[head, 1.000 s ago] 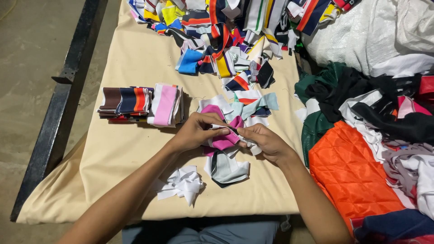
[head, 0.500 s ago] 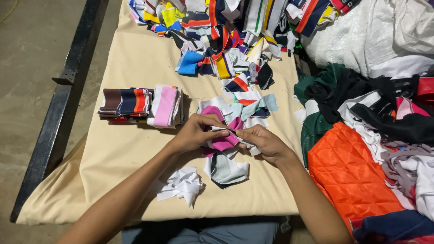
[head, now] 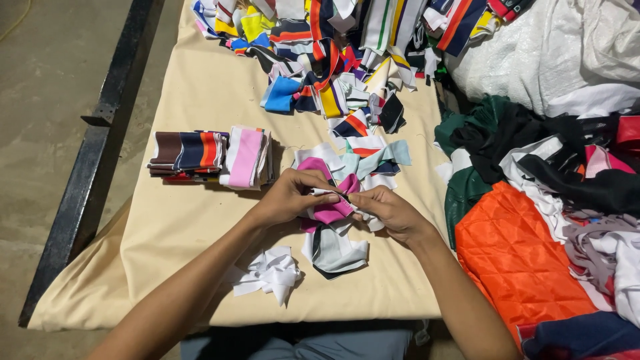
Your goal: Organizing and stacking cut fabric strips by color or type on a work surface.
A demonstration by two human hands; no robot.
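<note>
My left hand (head: 288, 196) and my right hand (head: 389, 210) meet over the middle of the cloth-covered table (head: 193, 220). Together they pinch a small strip of fabric (head: 331, 194) between fingertips, above a magenta fabric piece (head: 331, 211). Under the hands lies a loose pile of pale and teal fabric scraps (head: 363, 163). A grey-white folded piece (head: 333, 250) rests just below the hands. A crumpled white scrap (head: 269, 274) lies near my left forearm.
A neat stack of folded striped and pink strips (head: 213, 157) sits left of the hands. Several bright scraps (head: 333, 60) are heaped at the far end. Orange quilted fabric (head: 513, 257) and dark and white garments (head: 567, 153) pile at right. A black metal rail (head: 93, 153) borders the left.
None of the fabric on the table has moved. My fingers have shifted only slightly on the small strip.
</note>
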